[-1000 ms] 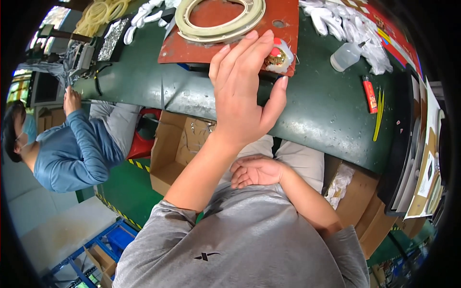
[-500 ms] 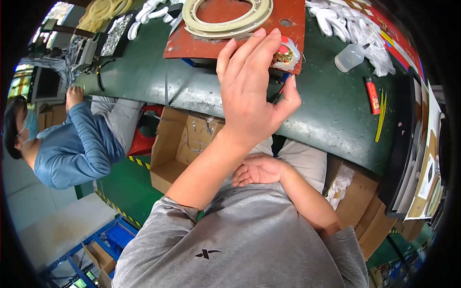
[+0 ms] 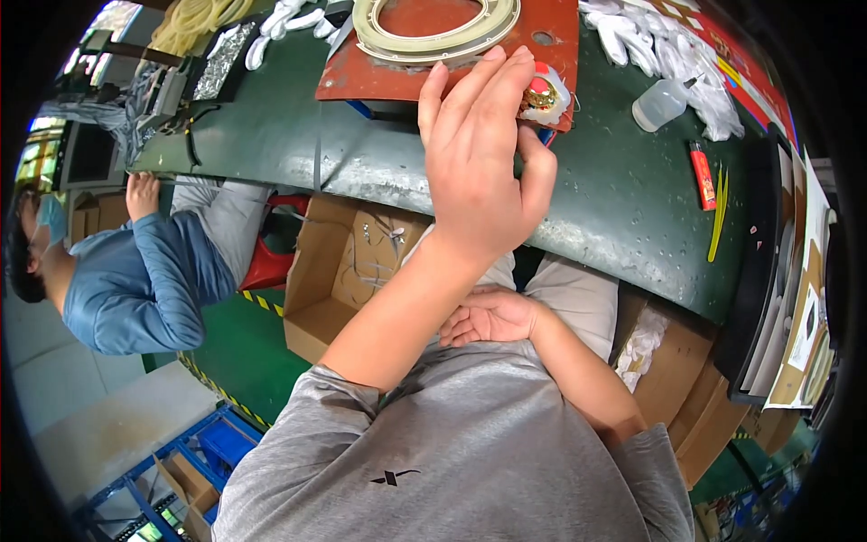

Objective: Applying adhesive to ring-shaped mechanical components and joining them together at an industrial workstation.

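Note:
My left hand [image 3: 483,154] reaches up over the near edge of a red metal plate [image 3: 397,83]. Its back faces up, the fingers are stretched and slightly apart, and the thumb is bent. Nothing shows in its grip, though the palm side is hidden. Just right of the fingertips, a small round piece in red, gold and white [image 3: 545,96] sits at the plate's corner. Contact with it cannot be made out. Behind the fingers lies a pale flat ring [image 3: 379,41] on the plate. My right hand [image 3: 492,318] rests in my lap, palm up, fingers loosely curled and holding nothing.
On the green bench are a clear plastic bottle [image 3: 660,106], a red lighter [image 3: 702,177], yellow tweezers [image 3: 719,215] and white gloves [image 3: 628,41]. Cardboard boxes [image 3: 312,262] stand below the bench edge. To the left sits a person in blue [image 3: 135,289].
My left thumb has bent and drawn closer to the fingers. The plate and ring appear slightly higher and farther right as the view shifts. My right hand stays in my lap.

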